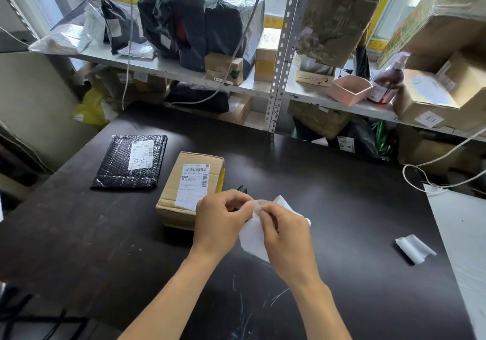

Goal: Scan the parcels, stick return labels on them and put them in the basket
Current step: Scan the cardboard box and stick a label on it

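A small cardboard parcel point(190, 187) with a white shipping label lies on the dark table point(342, 202), left of centre. Behind it to the left lies a black bubble mailer point(126, 162) with its own label. In front of the cardboard parcel, my left hand point(222, 224) and my right hand point(285, 231) both pinch the top edge of a white return label sheet point(252, 237), held just above the table. A small black object point(242, 189), mostly hidden behind my left hand, lies beside the parcel. No basket is in view.
A curled strip of white backing paper point(415, 247) lies at the table's right. A white surface point(465, 234) adjoins the right edge. Shelves point(168, 69) behind the table hold black bags, cardboard boxes and a pink tray point(351, 89). Loose cables point(431, 179) hang nearby.
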`<act>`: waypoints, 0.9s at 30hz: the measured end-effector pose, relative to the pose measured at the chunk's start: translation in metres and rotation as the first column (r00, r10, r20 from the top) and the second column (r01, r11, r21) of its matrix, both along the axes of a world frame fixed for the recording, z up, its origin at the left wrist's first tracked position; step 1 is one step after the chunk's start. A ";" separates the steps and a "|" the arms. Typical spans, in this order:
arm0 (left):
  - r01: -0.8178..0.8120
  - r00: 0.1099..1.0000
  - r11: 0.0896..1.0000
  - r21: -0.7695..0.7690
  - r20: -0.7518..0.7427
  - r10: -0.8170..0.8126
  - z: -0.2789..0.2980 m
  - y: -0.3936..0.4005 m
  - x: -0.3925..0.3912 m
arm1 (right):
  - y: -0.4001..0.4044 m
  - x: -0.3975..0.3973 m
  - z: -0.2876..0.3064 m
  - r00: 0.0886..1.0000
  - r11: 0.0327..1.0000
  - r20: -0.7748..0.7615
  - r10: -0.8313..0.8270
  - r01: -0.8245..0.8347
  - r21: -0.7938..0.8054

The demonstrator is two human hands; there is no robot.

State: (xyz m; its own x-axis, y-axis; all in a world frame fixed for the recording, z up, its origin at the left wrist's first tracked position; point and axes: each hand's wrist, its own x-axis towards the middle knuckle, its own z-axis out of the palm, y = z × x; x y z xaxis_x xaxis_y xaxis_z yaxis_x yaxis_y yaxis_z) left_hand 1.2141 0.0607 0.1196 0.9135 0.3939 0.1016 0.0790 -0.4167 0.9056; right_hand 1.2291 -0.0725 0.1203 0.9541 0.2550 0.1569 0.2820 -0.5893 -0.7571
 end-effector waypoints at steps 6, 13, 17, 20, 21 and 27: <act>-0.294 0.947 0.740 -0.605 -0.290 0.139 0.005 -0.008 -0.003 | 0.005 -0.003 -0.001 0.989 0.999 -0.140 -0.047 0.046 -0.010; -0.417 0.908 0.529 -0.739 -0.366 0.204 0.000 0.005 -0.002 | 0.002 -0.002 0.004 0.947 0.986 -0.290 -0.138 0.160 0.051; -0.377 0.926 0.555 -0.741 -0.297 0.233 0.000 0.020 -0.001 | -0.010 0.006 -0.002 0.900 0.958 -0.371 -0.228 0.275 0.077; -0.407 0.909 0.580 -0.706 -0.248 0.335 0.000 0.026 0.000 | -0.014 0.009 -0.007 0.892 0.951 -0.352 -0.284 0.308 0.014; -0.417 0.905 0.665 -0.620 -0.213 0.369 -0.001 0.026 0.000 | -0.013 0.009 -0.006 0.904 0.952 -0.307 -0.298 0.305 -0.026; -0.287 0.942 0.933 0.219 0.241 0.233 -0.014 0.010 -0.018 | 0.043 0.006 0.017 0.814 0.907 -0.575 0.086 0.176 0.384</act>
State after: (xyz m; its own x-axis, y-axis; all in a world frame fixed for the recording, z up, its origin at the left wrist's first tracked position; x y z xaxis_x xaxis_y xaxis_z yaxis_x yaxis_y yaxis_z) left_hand 1.1965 0.0708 0.1057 0.7298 0.5524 0.4027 0.0365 -0.6197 0.7840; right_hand 1.2347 -0.0291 0.1369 0.9081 0.2480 -0.3376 -0.2938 -0.1974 -0.9353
